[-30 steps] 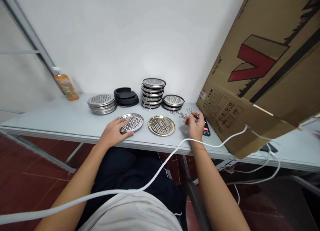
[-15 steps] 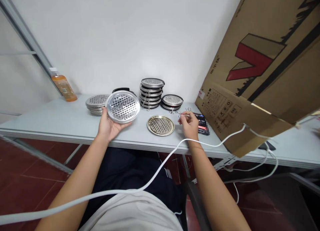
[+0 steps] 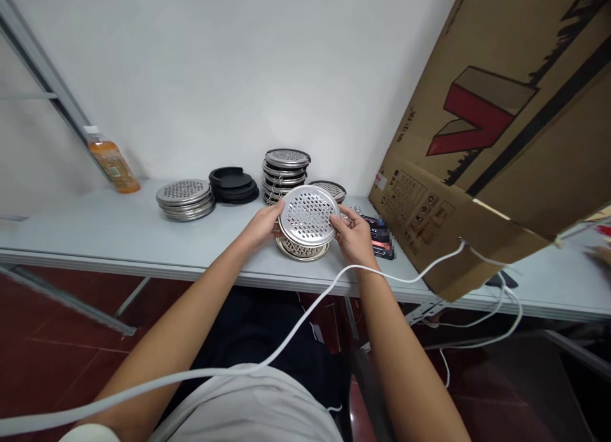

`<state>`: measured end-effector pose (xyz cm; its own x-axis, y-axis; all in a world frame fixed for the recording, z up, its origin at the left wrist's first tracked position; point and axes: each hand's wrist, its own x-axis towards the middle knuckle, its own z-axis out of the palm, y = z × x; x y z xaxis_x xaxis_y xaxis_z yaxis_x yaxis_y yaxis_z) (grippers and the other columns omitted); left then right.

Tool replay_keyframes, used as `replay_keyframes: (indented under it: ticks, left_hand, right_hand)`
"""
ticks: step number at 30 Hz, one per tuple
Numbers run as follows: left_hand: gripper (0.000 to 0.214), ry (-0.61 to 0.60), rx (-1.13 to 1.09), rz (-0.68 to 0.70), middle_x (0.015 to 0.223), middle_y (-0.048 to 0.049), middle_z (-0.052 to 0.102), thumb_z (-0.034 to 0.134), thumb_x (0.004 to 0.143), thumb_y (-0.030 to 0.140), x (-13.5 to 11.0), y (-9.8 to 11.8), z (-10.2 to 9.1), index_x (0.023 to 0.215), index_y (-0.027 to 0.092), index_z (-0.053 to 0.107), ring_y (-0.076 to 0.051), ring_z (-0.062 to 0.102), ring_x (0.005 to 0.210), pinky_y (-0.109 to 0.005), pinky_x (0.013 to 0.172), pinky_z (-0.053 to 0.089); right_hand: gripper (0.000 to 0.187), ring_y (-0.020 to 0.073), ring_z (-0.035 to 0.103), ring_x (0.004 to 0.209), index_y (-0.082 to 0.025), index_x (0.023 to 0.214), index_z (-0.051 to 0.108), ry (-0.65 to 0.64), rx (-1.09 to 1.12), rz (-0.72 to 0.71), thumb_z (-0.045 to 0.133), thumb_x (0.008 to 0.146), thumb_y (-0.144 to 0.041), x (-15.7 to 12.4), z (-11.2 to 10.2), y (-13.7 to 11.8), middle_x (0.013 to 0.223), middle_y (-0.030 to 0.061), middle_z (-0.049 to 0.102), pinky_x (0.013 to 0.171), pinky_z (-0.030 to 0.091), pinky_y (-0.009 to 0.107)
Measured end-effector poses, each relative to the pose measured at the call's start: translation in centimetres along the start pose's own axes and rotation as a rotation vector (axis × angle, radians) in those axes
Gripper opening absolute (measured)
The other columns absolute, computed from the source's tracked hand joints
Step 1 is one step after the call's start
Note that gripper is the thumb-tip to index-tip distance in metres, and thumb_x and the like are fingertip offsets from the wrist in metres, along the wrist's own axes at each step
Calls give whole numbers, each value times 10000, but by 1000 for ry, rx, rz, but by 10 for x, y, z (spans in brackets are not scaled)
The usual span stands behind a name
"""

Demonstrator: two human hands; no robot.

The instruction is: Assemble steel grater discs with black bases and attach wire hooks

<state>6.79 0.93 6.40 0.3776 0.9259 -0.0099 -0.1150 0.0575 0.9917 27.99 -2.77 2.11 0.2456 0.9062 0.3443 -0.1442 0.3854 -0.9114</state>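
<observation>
A round metal grater plate (image 3: 309,216) with rows of slots is held up and tilted towards me. My left hand (image 3: 262,227) is closed on its left rim, and my right hand (image 3: 354,235) grips the right rim with the thumb on the front. Whether a small wire clip is also in the right fingers I cannot make out. Below, partly covered by the held disc, a gold-rimmed grater plate (image 3: 304,253) lies on the table (image 3: 238,263).
Behind are a stack of grater plates (image 3: 184,190), black round holders (image 3: 233,186), a taller clipped stack (image 3: 286,158) and a shorter stack (image 3: 329,187). A phone (image 3: 382,238) lies beside a cardboard box (image 3: 429,206). A white cable (image 3: 305,321) crosses before me; a bottle (image 3: 114,165) stands left.
My left hand has carried the grater plate rightwards, over the gold-rimmed one. My right hand has come from beside the phone onto the plate's right rim. The black holders are now uncovered.
</observation>
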Motion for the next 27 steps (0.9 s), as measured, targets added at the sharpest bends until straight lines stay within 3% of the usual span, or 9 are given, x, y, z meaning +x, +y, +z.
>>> replay_keyframes:
  ticks: [3,5,8,10,12,15,20,23,27]
  left_hand:
    - [416,63,67,61,1014,-107,703,723,783,453,5,-9,-11,1056,140,694,-170,661,786,-300,719,519]
    - [410,71,83,70,981,-93,701,734,761,414,5,-16,-19,1059,134,705,-154,645,784,-282,710,507]
    - [453,76,136,93,944,-78,700,756,729,373,5,-26,-28,1113,139,703,-140,621,759,-259,663,490]
    - [458,50,122,94,946,-83,702,767,719,349,7,-30,-29,1115,128,701,-126,609,723,-248,629,477]
    - [439,36,79,78,937,-88,705,782,707,308,8,-32,-29,1092,110,702,-117,604,696,-249,625,480]
    - [411,46,13,39,897,-82,706,788,702,244,8,-31,-25,1076,100,698,-112,607,676,-263,655,505]
    - [377,102,-11,48,839,-61,696,757,732,224,5,-29,-19,1081,96,700,-102,597,644,-256,647,506]
    - [386,122,49,77,860,-75,709,741,746,259,4,-31,-17,1093,93,705,-115,599,635,-273,635,508]
    - [403,146,239,156,961,-117,733,717,763,344,2,-34,-20,1083,100,723,-181,648,727,-333,701,530]
  right_hand:
    - [568,193,694,706,-173,1188,582,47,17,85,764,714,-428,1,-3,8,800,40,733,694,590,362]
    - [609,200,703,751,-166,1236,566,3,8,117,764,718,-420,-1,-3,9,833,50,739,735,597,381]
    - [813,233,697,972,-195,1378,485,-142,-52,75,828,659,-360,-6,-5,5,1152,109,700,868,584,418]
    - [990,268,629,1156,-230,1447,424,-228,-94,27,886,575,-306,-8,-9,2,1409,132,542,966,547,435]
    - [1079,298,539,1282,-234,1470,405,-285,-138,7,915,520,-285,-9,-14,0,1522,133,410,1049,489,450]
    - [1088,313,465,1351,-225,1474,416,-338,-250,-15,923,516,-319,-9,-23,2,1533,129,393,1109,423,463]
    - [1092,338,436,1363,-235,1499,378,-351,-568,-180,902,558,-409,-8,-34,9,1512,148,418,1070,440,486]
    - [1146,364,427,1363,-228,1522,331,-298,-737,-283,895,552,-460,-8,-37,8,1511,174,418,1094,380,538]
    - [1042,354,516,1279,-224,1466,431,-279,-789,-331,883,560,-468,-10,-37,2,1415,159,538,1081,384,533]
